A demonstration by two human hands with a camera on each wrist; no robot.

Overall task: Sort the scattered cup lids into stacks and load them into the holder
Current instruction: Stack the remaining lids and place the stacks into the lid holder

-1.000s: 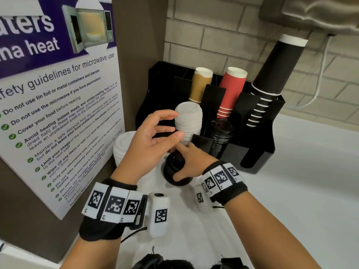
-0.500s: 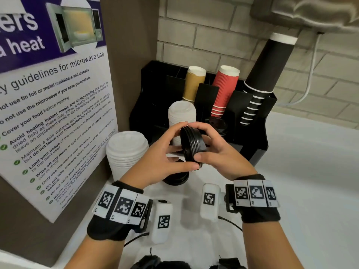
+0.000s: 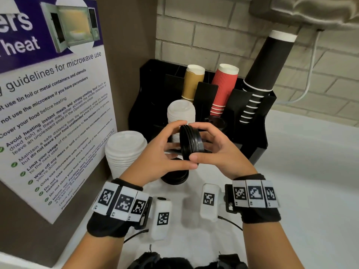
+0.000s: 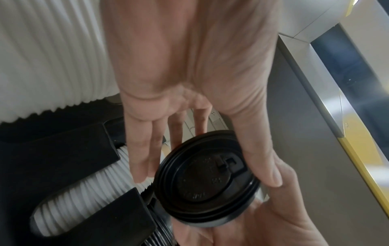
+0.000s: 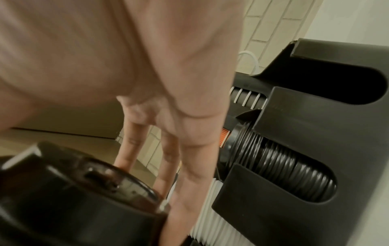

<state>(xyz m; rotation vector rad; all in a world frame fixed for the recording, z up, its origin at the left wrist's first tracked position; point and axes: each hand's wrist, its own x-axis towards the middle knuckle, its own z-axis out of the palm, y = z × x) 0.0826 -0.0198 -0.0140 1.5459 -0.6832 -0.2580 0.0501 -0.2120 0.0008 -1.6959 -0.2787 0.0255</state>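
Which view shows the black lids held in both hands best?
Left wrist: the black lids face the camera, sip tab and rim sharp. The head view shows them edge-on, between the left hand and right hand. The right wrist view shows only a blurred underside.

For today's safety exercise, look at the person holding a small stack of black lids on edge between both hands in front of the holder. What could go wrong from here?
1. The black lids are held on edge only by fingertips of the left hand and right hand; the stack may fan apart and drop.
2. Reaching into the holder, a hand might knock the white lid stack standing in it.
3. The loose black stack below could be struck.
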